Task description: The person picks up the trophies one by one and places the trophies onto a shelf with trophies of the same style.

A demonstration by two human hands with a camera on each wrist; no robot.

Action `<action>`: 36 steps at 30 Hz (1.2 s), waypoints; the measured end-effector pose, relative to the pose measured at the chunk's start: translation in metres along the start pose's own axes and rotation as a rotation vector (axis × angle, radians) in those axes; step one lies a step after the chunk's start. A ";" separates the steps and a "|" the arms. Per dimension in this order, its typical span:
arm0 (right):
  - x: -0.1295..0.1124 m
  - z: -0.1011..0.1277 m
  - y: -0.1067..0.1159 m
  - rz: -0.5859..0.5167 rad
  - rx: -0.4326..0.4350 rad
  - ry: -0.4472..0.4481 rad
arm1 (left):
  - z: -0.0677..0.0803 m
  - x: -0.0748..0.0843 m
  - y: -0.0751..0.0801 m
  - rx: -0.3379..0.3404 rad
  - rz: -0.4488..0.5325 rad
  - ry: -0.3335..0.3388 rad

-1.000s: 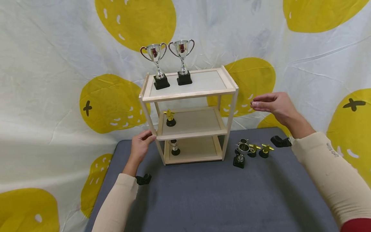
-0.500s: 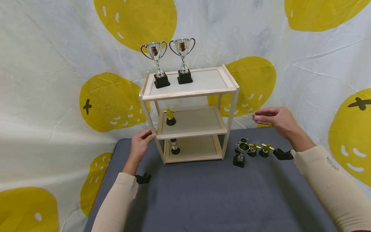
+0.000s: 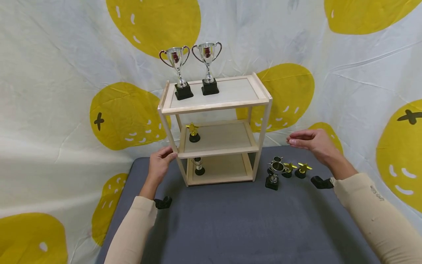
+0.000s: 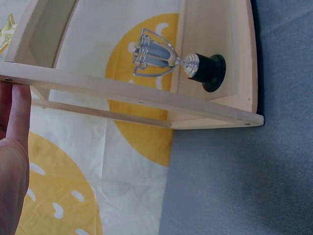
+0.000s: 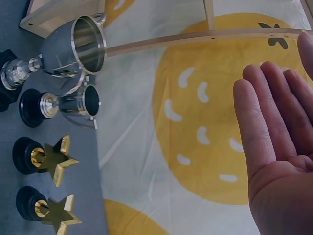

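A: What stands nearest?

B: On the gray table [image 3: 237,220], right of the wooden shelf [image 3: 217,153], a silver cup [image 3: 273,179] stands upright; a smaller cup [image 5: 73,104] is just beyond it, with a left star trophy [image 3: 287,174] and right star trophy [image 3: 300,174] alongside.

A: And the hands?

B: The right hand [image 3: 316,144] hovers above that group, fingers extended and together, holding nothing. The left hand [image 3: 159,165] pinches the shelf's left post [image 4: 122,93] near the middle tier, seemingly to steady it.

A: Farther back?

B: All toward the left: a two-handled cup [image 3: 199,170] on the bottom tier, a gold star [image 3: 194,135] on the middle, a left tall cup [image 3: 181,82] and right tall cup [image 3: 208,79] on top. A yellow-patterned curtain [image 3: 59,110] hangs behind.

A: Which step is this?

B: Likely the pickup stage, shelving partly done. The next move appears to call for lowering the right hand onto one trophy without toppling its close neighbors.
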State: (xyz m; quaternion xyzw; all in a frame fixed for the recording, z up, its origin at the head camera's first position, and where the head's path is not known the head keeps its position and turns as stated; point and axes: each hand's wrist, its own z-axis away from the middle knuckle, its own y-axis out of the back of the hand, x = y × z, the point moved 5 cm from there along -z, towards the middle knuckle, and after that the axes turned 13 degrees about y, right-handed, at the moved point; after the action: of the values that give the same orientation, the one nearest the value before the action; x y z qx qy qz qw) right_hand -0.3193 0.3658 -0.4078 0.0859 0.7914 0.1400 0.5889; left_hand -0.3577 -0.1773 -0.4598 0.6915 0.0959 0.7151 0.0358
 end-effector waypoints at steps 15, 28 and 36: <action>0.016 0.012 -0.007 0.011 -0.046 -0.004 | 0.000 0.001 0.001 -0.009 0.016 0.013; 0.037 0.027 -0.015 0.032 -0.067 -0.017 | 0.000 -0.001 0.000 -0.007 0.009 0.002; 0.048 0.034 -0.020 0.035 -0.059 -0.014 | 0.000 0.000 0.000 -0.015 0.032 0.005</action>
State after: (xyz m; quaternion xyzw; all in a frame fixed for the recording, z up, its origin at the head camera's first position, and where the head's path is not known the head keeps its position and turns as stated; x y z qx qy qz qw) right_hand -0.3004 0.3653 -0.4664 0.0834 0.7811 0.1730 0.5941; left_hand -0.3574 -0.1777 -0.4597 0.6910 0.0796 0.7179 0.0292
